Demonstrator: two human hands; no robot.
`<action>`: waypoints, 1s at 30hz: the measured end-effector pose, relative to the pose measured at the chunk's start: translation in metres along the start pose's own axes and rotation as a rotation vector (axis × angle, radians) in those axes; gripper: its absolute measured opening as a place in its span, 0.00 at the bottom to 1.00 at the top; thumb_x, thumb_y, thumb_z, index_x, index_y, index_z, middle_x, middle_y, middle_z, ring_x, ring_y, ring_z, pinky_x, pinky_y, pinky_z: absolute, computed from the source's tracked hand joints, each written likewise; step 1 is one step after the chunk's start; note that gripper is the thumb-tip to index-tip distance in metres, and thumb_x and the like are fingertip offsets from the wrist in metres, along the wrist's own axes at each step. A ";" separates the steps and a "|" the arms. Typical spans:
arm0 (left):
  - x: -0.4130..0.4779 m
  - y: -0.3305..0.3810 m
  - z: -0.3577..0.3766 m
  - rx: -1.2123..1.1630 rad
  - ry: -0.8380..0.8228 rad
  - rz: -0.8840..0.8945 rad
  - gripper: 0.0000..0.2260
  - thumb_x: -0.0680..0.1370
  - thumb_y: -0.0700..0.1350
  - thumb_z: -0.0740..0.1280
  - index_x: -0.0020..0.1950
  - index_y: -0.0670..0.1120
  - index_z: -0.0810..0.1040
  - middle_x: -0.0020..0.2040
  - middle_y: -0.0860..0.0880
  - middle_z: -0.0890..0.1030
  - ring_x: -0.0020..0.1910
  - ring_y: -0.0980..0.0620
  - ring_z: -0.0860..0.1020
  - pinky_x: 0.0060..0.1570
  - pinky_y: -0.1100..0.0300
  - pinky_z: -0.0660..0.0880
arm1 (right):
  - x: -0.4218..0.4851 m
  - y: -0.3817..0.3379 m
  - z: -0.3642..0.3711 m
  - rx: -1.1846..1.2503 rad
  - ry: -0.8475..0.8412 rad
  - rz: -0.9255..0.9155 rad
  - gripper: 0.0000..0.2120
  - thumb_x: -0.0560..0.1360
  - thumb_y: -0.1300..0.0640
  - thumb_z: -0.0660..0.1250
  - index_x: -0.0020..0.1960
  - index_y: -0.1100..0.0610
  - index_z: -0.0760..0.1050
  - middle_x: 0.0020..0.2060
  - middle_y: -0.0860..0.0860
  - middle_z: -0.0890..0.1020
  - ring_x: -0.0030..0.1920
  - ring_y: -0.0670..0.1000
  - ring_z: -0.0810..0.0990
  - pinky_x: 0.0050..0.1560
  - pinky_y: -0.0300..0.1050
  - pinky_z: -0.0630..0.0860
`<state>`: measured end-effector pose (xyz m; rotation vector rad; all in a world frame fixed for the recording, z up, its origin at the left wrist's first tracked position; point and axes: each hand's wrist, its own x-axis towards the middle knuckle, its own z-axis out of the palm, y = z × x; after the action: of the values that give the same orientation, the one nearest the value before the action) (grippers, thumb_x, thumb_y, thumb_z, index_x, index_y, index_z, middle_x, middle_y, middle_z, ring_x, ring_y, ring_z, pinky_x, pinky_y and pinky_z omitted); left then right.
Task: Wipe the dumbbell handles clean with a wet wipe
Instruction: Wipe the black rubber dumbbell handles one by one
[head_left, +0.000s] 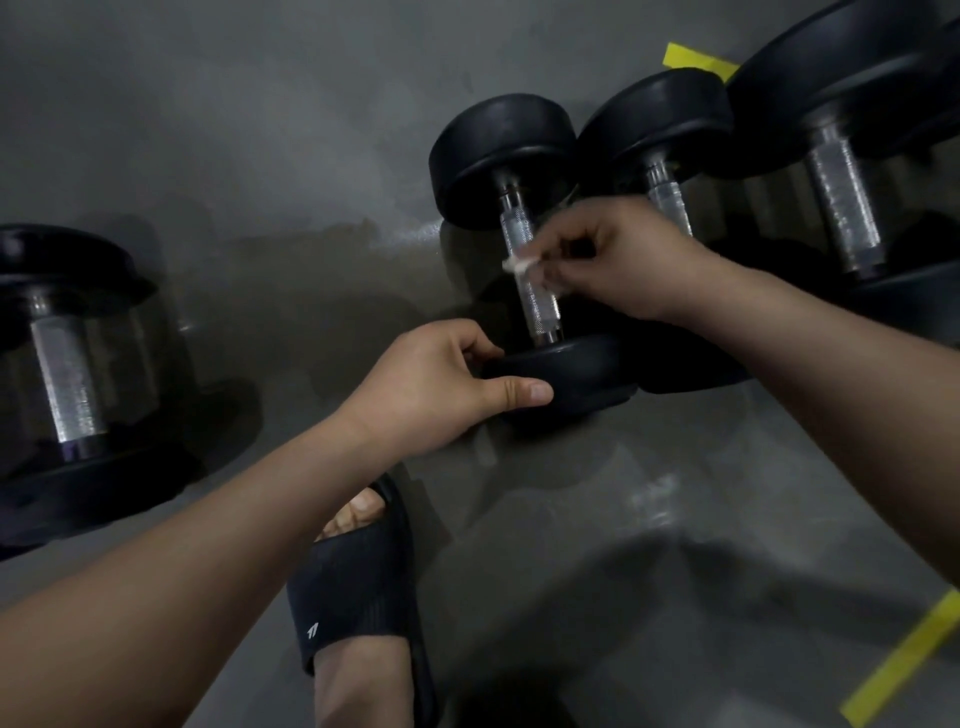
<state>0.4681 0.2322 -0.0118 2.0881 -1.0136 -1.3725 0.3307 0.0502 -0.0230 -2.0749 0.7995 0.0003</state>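
A black dumbbell lies on the grey floor, its knurled silver handle running from a far head to a near head. My left hand grips the rim of the near head, thumb on top. My right hand pinches a small white wet wipe against the middle of the handle.
Two more black dumbbells lie close to the right, and another lies at the far left. My foot in a black slide sandal stands just below the left hand. Yellow tape strips mark the floor.
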 end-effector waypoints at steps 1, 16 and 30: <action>0.000 0.000 0.000 0.000 -0.002 -0.002 0.27 0.56 0.70 0.75 0.46 0.54 0.81 0.34 0.54 0.82 0.30 0.64 0.78 0.30 0.69 0.71 | 0.006 0.000 0.003 0.032 0.093 0.030 0.05 0.75 0.53 0.75 0.50 0.52 0.85 0.39 0.48 0.85 0.39 0.44 0.83 0.45 0.43 0.80; 0.000 -0.003 0.002 0.002 0.010 0.026 0.29 0.54 0.73 0.72 0.45 0.54 0.82 0.36 0.55 0.82 0.33 0.62 0.79 0.33 0.65 0.73 | 0.000 0.001 0.007 0.242 0.286 0.131 0.06 0.75 0.55 0.75 0.47 0.57 0.81 0.37 0.48 0.83 0.34 0.44 0.80 0.39 0.41 0.77; 0.002 -0.005 0.003 0.016 0.019 0.041 0.31 0.53 0.74 0.72 0.45 0.54 0.82 0.37 0.54 0.83 0.35 0.60 0.79 0.34 0.64 0.73 | 0.003 0.000 0.021 0.053 0.443 0.139 0.05 0.73 0.53 0.75 0.45 0.52 0.80 0.40 0.45 0.81 0.41 0.42 0.79 0.44 0.36 0.75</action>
<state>0.4674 0.2340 -0.0184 2.0766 -1.0562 -1.3264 0.3387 0.0642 -0.0361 -1.9901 1.1946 -0.4113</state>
